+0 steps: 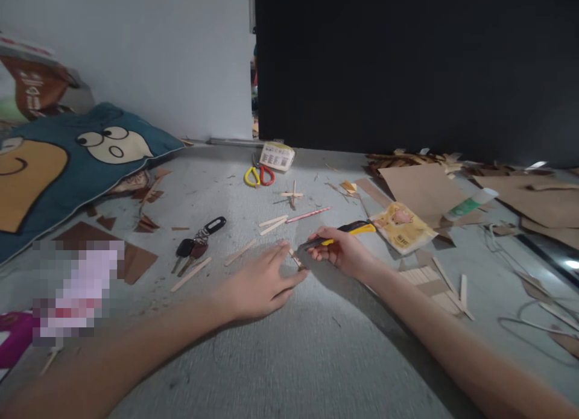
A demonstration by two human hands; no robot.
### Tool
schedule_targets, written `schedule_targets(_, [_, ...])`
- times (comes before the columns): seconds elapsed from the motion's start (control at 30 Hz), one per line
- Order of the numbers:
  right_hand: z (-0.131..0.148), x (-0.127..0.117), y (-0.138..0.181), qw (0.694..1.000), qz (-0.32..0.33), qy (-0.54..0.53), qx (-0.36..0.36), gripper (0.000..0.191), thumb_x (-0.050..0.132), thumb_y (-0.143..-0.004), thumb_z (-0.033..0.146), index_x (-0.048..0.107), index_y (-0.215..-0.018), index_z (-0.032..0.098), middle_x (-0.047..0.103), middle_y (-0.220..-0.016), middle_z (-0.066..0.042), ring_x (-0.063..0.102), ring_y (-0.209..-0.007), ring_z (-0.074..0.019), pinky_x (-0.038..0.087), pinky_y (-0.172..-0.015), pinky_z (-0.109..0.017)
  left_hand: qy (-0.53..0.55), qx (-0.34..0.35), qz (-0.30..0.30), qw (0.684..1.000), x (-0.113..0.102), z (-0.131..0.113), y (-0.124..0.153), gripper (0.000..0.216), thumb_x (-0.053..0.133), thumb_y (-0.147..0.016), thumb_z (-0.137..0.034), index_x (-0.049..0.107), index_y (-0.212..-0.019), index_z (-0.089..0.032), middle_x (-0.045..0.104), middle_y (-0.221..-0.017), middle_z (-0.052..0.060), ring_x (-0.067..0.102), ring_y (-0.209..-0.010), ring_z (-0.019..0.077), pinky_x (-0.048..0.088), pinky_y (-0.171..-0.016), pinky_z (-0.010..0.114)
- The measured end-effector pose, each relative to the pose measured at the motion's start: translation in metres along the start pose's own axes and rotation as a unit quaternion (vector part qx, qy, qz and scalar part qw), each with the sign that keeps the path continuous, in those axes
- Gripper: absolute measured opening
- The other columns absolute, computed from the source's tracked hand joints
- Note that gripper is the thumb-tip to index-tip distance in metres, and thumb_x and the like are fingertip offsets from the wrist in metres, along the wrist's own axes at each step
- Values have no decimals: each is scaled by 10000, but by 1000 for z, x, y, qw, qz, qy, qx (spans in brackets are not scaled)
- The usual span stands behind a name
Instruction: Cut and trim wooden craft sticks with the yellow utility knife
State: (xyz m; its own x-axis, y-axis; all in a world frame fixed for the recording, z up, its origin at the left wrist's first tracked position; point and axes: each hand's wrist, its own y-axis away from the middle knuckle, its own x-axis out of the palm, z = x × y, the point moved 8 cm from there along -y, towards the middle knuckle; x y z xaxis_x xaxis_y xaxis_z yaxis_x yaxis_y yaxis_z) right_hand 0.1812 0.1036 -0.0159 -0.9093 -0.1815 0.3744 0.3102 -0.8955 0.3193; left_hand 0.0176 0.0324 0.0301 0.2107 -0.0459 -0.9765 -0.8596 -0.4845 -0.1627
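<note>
My left hand [260,282] rests low over the floor, forefinger and thumb at the two ends of a short wooden piece [296,260]. In my right hand [342,252] is a pair of pliers [357,227] with yellow and black handles. The dark jaws of the pliers point left, close beside the wooden piece; I cannot tell whether they touch it. Just beyond my hands lie two craft sticks [274,226] and a red-and-white pencil [308,215]. Farther off stands a small crossed-stick piece [293,194].
Scissors [259,176] and a white packet [277,156] lie ahead. Keys [194,248] and loose sticks are at left, near a blue cushion [149,143]. To the right are a yellow packet [402,226], a glue stick [473,204], cardboard [418,187], joined sticks [427,283] and a cable [520,322].
</note>
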Motion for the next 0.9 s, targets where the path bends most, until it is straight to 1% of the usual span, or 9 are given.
schedule_targets(0.13, [7,9,5,994,24,59,-91,257,779,-797,440,700,-795,196,737,-683,-43,675,-564,-177,554,-583,-297,-9,-3,6,1000,-1,0,0,433,551,-1044,-285,611,-1471,-247,417,-1651,209,407,-1535,431,439,-1180,590])
schedule_targets(0.2, [9,8,8,988,13,90,-123,282,775,-811,478,688,-811,210,740,-687,-35,668,-562,-181,534,-573,-303,-4,-6,-3,1000,-2,0,0,439,552,-1042,-293,611,-1475,-252,418,-1657,200,408,-1537,423,446,-1176,585])
schedule_targets(0.3, [12,1,10,981,-27,108,-159,314,752,-827,532,675,-835,227,744,-701,-25,654,-564,-177,513,-569,-304,-1,-18,-8,1000,0,4,2,477,570,-1033,-331,592,-1498,-229,436,-1649,200,415,-1536,409,452,-1183,564])
schedule_targets(0.4, [11,-5,9,981,-47,94,-162,324,741,-821,544,668,-851,230,755,-726,-27,647,-573,-169,502,-577,-299,4,-36,-11,999,2,10,3,518,560,-1032,-345,556,-1522,-178,473,-1622,215,430,-1531,383,455,-1191,545])
schedule_targets(0.53, [9,-6,8,981,-52,100,-159,321,736,-822,544,670,-862,232,742,-713,-15,637,-572,-165,502,-591,-304,20,-42,-33,998,1,17,4,518,553,-1017,-303,550,-1519,-173,530,-1589,189,462,-1518,334,461,-1197,515])
schedule_targets(0.77, [10,-4,8,981,-43,100,-163,343,753,-820,555,672,-854,223,752,-732,-27,638,-576,-160,494,-580,-295,-34,-37,-37,998,-3,15,2,451,508,-1030,-248,589,-1462,-149,596,-1536,178,535,-1468,293,480,-1186,484])
schedule_targets(0.9, [10,-4,9,980,-49,104,-165,348,749,-823,563,666,-853,227,747,-721,-21,631,-566,-162,479,-566,-295,-38,-20,-80,996,-6,12,3,393,508,-1026,-201,638,-1390,-127,640,-1467,191,565,-1430,296,501,-1165,470])
